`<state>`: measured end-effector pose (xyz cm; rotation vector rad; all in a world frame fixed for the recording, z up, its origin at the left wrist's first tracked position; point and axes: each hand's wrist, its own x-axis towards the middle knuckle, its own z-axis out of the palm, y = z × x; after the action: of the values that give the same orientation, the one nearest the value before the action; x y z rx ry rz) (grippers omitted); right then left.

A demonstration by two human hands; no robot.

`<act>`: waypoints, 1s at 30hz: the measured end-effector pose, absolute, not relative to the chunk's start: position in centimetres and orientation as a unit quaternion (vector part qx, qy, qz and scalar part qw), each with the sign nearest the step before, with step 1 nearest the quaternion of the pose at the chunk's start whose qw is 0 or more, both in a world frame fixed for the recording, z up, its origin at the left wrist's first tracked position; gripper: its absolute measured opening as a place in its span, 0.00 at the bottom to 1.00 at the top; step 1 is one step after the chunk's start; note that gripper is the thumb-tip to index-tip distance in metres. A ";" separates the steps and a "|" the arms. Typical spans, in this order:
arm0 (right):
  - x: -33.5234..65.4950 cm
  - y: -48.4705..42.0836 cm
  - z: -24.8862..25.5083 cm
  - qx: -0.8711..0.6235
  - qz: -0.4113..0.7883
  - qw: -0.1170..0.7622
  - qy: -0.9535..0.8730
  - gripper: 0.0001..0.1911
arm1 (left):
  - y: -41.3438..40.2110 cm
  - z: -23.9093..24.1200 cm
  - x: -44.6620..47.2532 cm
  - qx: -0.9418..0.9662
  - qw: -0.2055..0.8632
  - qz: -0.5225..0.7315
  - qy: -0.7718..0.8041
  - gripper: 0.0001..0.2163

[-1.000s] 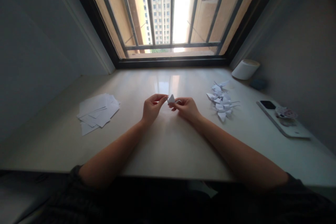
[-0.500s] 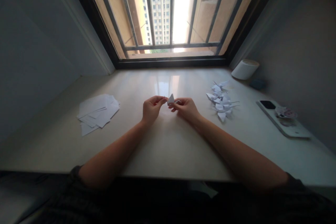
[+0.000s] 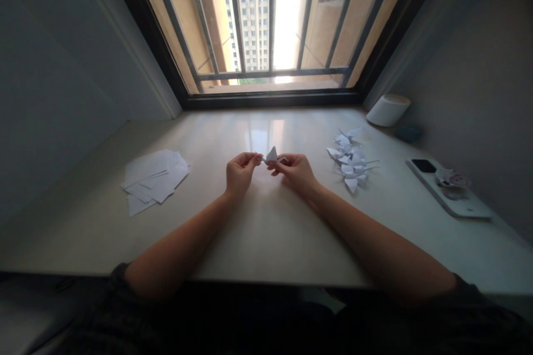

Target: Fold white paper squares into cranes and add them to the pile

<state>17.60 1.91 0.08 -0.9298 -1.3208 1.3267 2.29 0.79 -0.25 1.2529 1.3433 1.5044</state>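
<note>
A small white origami crane (image 3: 272, 155) is held between my hands above the middle of the pale counter. My right hand (image 3: 295, 169) is closed on its body, thumb in front and fingers partly behind it. At the left end, my left hand (image 3: 241, 171) pinches a thin tip of the crane between thumb and forefinger. One pointed flap stands up between the two hands. Right of my hands lies a heap of folded paper cranes (image 3: 350, 162), with thin points sticking out. To the left is a spread pile of white paper sheets (image 3: 156, 177).
A phone (image 3: 447, 188) with a round grip on its back lies at the right. Behind it, near the wall, are a white cylindrical object (image 3: 388, 110) and a blurred dark bluish thing (image 3: 408, 132). The barred window's dark frame (image 3: 272, 101) borders the counter's far side.
My left fingertips have shifted slightly left from the crane's body, and more of its thin tip shows between the hands. The right hand stays nearly still. The piles have not changed.
</note>
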 end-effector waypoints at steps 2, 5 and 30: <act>17.6 1.9 0.1 -0.386 0.548 0.507 -0.542 0.17 | 0.8 -0.3 2.4 0.484 0.372 0.593 0.525 0.12; 17.6 2.0 0.1 -0.385 0.550 0.507 -0.540 0.18 | 0.7 -0.3 2.4 0.478 0.363 0.604 0.525 0.12; 17.3 1.9 -0.1 -0.380 0.561 0.504 -0.536 0.18 | 0.9 -0.5 2.1 0.479 0.340 0.613 0.528 0.10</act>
<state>17.35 1.94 -0.11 -0.9177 -1.2936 1.3542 2.09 0.92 -0.47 1.2470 1.3749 1.5941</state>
